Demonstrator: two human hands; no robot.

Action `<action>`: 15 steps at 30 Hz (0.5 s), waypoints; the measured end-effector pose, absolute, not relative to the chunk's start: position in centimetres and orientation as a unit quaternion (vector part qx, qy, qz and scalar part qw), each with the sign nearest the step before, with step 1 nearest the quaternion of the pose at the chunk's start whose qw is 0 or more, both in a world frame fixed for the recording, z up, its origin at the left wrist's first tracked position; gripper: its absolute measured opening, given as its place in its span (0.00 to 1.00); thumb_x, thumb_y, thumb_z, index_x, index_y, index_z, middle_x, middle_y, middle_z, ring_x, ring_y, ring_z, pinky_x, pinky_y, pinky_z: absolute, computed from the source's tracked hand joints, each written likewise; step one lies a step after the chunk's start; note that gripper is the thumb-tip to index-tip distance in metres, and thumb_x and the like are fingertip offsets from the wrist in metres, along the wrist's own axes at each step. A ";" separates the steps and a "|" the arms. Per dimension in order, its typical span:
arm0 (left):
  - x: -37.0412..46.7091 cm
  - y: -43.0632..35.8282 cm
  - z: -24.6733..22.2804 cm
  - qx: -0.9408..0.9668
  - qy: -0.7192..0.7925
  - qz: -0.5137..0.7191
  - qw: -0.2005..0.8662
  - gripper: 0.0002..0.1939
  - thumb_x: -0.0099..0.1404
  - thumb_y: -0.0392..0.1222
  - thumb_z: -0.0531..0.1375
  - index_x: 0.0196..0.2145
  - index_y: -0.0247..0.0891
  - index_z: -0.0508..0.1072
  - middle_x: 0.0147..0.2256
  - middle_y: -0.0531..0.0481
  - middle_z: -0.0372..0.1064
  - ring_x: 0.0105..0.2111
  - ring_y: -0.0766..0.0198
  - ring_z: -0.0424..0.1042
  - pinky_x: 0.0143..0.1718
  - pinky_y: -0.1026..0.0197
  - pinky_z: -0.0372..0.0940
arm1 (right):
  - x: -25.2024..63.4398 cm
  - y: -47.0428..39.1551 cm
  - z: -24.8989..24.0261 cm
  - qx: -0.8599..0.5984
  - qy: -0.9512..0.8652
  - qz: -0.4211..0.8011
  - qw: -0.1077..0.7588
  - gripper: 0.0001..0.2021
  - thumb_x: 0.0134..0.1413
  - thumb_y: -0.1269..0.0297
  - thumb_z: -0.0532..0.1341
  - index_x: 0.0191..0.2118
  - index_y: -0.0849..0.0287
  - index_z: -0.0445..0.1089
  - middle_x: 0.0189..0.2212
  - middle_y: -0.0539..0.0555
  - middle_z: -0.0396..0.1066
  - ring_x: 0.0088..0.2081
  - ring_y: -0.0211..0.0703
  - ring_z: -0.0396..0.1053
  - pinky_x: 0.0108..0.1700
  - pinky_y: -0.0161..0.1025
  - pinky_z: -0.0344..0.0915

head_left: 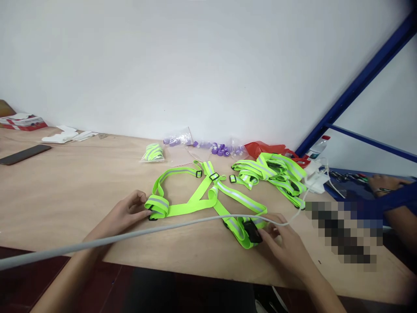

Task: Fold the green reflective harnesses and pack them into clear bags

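Through the head camera I'm seeing a neon-green webbing harness point(184, 210) with silver stripes and black plastic fittings lying to the right of, and nearer me than, a small clear plastic bag point(159, 160). A folded green strap point(153, 152) is already sitting inside that bag, while a loose neon-green heap of striped straps point(273, 171) is lying right of it. I'm judging the harness to be at an early stage: it is lying spread, its loops open and its right part bunched and unsettled. Its long axis is running left to right, the right end slanting toward me; its strap junction is pointing away from me. My left hand point(124, 215) is touching the left end, though I cannot tell whether its fingers are gripping. My right hand point(286, 241) is pinching the right end beside a black plastic buckle point(253, 231).
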State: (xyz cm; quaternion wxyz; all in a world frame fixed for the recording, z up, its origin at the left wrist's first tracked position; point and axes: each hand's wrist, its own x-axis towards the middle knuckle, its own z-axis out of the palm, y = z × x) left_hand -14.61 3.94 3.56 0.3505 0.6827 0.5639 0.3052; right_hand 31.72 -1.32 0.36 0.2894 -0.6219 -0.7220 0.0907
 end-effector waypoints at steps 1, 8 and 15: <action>-14.5 4.0 3.7 0.678 0.553 0.306 0.374 0.18 0.65 0.58 0.61 0.40 0.41 0.66 0.39 0.49 0.71 0.41 0.55 0.72 0.42 0.55 0.69 | 31.0 -1.3 0.5 -0.642 -0.710 0.097 0.272 0.14 0.60 0.53 0.59 0.48 0.53 0.72 0.46 0.57 0.75 0.38 0.50 0.77 0.35 0.43 0.73; -14.2 5.4 3.2 0.703 0.511 0.273 0.413 0.18 0.65 0.56 0.62 0.43 0.42 0.65 0.41 0.50 0.69 0.42 0.55 0.70 0.45 0.54 0.67 | 26.1 -0.4 1.5 -0.664 -0.717 0.075 0.200 0.20 0.59 0.51 0.61 0.54 0.50 0.71 0.56 0.58 0.72 0.52 0.59 0.75 0.44 0.48 0.74; -13.9 5.6 2.8 0.720 0.503 0.267 0.397 0.17 0.66 0.57 0.60 0.38 0.41 0.66 0.38 0.50 0.69 0.39 0.55 0.69 0.41 0.55 0.66 | 27.2 0.7 0.6 -0.596 -0.720 0.198 0.297 0.16 0.62 0.57 0.57 0.50 0.54 0.77 0.52 0.57 0.77 0.54 0.55 0.74 0.59 0.55 0.68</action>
